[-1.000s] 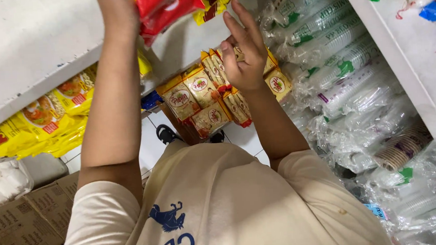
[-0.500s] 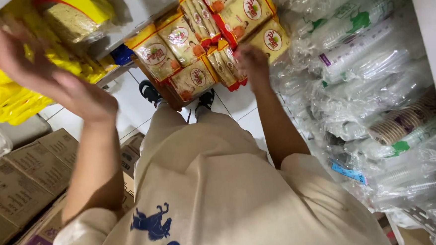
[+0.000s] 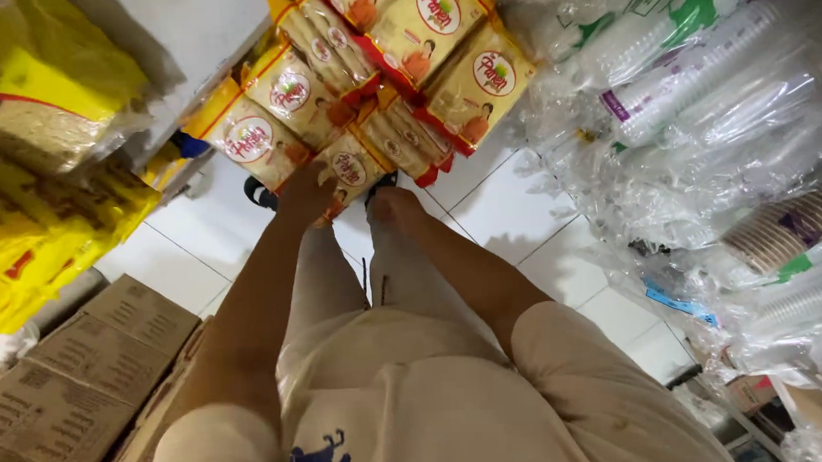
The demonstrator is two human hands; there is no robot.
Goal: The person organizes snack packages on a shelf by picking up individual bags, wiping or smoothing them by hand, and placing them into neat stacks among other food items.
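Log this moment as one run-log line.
left hand: under yellow packets | right hand: under same stack | beside: sleeved plastic cups, cardboard boxes

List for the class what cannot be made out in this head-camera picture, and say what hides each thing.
Head view only:
- Left hand: fingers tucked behind the yellow-and-orange plastic snack packets, grip unclear.
- Right hand: fingers likewise hidden by the packets.
- Black shoes: mostly covered by hands and packets.
- Brown cardboard boxes: cut off by the left edge.
- Clear plastic cup sleeves: contents blurred by glare, cut off on the right.
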